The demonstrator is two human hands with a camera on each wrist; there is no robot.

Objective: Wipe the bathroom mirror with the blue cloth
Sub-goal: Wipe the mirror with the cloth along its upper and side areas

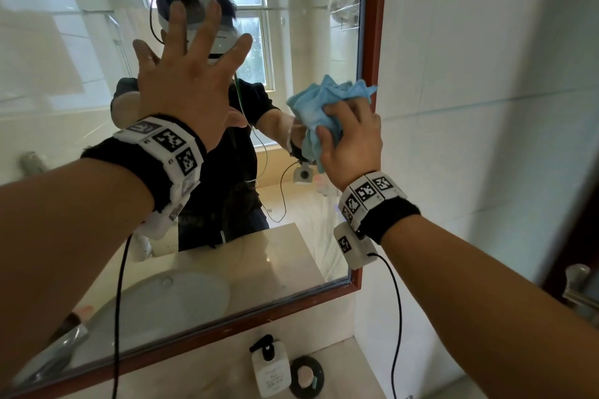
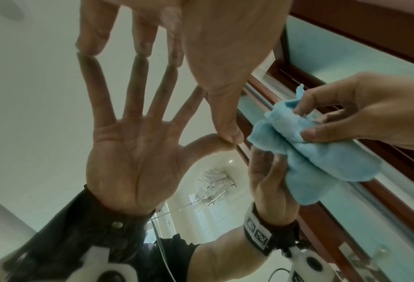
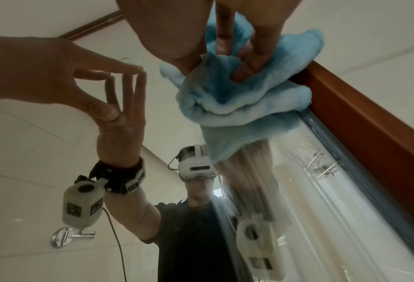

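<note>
The mirror [image 1: 64,81] has a red-brown frame [image 1: 374,26]. My left hand [image 1: 184,84] is spread flat on the glass at its middle, fingers straight, and the fingertips [image 2: 140,51] meet their reflection. My right hand [image 1: 353,136] grips the bunched blue cloth [image 1: 321,100] and holds it against the glass beside the right frame edge. In the right wrist view the fingers [image 3: 256,63] dig into the cloth [image 3: 237,99], which touches the frame [image 3: 358,114]. The left wrist view shows the cloth [image 2: 321,162] to the right of my thumb.
Under the mirror a white pump bottle [image 1: 270,369] and a round dark dish [image 1: 306,377] stand on the beige counter [image 1: 356,366]. A white tiled wall [image 1: 486,107] lies right of the frame. A metal handle [image 1: 580,285] juts in at far right.
</note>
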